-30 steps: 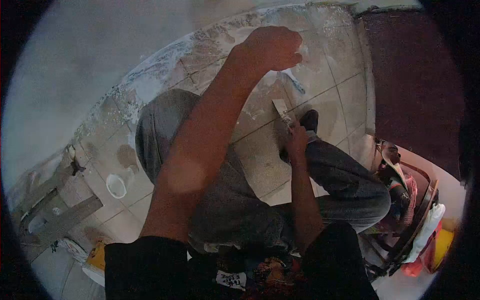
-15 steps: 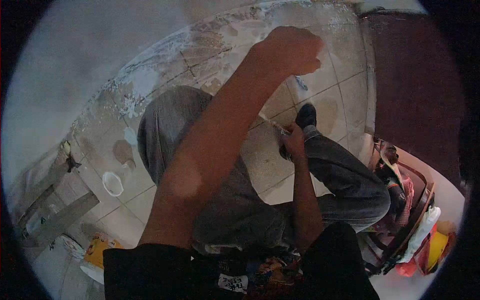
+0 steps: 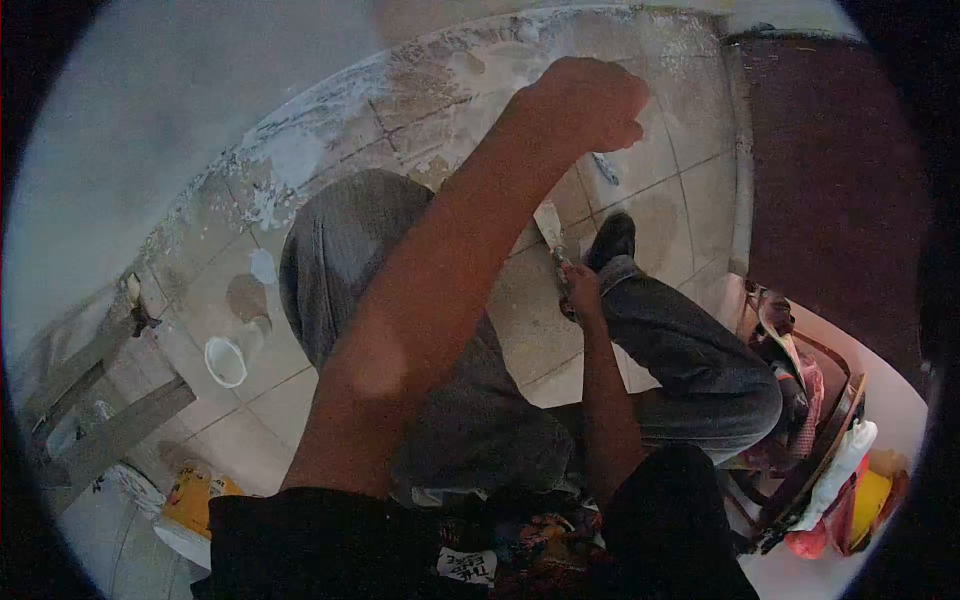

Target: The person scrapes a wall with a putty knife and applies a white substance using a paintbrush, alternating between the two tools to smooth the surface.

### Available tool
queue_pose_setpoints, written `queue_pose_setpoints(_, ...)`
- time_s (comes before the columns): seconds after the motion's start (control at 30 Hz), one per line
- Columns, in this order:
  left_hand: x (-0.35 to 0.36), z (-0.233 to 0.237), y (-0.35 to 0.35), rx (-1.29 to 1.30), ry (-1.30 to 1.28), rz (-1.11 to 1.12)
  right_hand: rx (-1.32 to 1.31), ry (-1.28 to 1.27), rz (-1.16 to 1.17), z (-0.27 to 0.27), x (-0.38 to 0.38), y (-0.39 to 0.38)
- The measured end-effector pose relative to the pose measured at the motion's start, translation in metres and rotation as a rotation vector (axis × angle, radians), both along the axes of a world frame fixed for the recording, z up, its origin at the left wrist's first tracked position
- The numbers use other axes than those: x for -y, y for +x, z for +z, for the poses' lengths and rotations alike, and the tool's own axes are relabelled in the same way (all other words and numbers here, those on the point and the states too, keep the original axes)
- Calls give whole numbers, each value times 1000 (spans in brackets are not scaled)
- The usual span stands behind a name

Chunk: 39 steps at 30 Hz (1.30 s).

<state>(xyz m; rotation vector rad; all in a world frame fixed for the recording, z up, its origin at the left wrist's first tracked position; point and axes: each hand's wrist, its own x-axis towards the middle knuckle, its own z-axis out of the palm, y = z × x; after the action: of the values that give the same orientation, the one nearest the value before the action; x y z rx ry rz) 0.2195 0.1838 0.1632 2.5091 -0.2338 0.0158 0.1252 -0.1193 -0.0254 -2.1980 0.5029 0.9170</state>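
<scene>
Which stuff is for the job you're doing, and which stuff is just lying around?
Seems part of the job:
the scraper in the right hand
the white smears on the floor
perhaps the tool near the left hand

Probably just lying around:
the white cup, maybe
the yellow printed thing
the white bundle at right

Two hands (image 3: 598, 105) (image 3: 582, 290), one held scraper (image 3: 551, 234), one partly hidden tool (image 3: 606, 169), one white cup (image 3: 226, 362)

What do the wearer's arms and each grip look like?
Short black sleeves; below them, the left arm and right arm are bare. The left grip and right grip look ungloved, with nothing visibly worn at either wrist. No cables or markings made out.
</scene>
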Motion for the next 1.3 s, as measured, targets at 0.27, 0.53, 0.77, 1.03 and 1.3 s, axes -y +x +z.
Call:
queue_pose_setpoints(0.27,-3,-1,1,15,16,40,351,-528,372,21,-8,-2)
queue_pose_setpoints(0.53,-6,5,-1,-65,42,19,389,-528,495,26,-26,-10)
queue_pose_setpoints(0.77,-7,0,-2,-42,17,37,373,-663,831,21,-29,-22)
queue_pose_setpoints(1.03,-2,4,-4,22,-56,25,456,-684,896,0,-20,-37)
queue_pose_setpoints(1.3,-4,7,-6,-29,-24,-2,652,-320,927,-22,-27,-53)
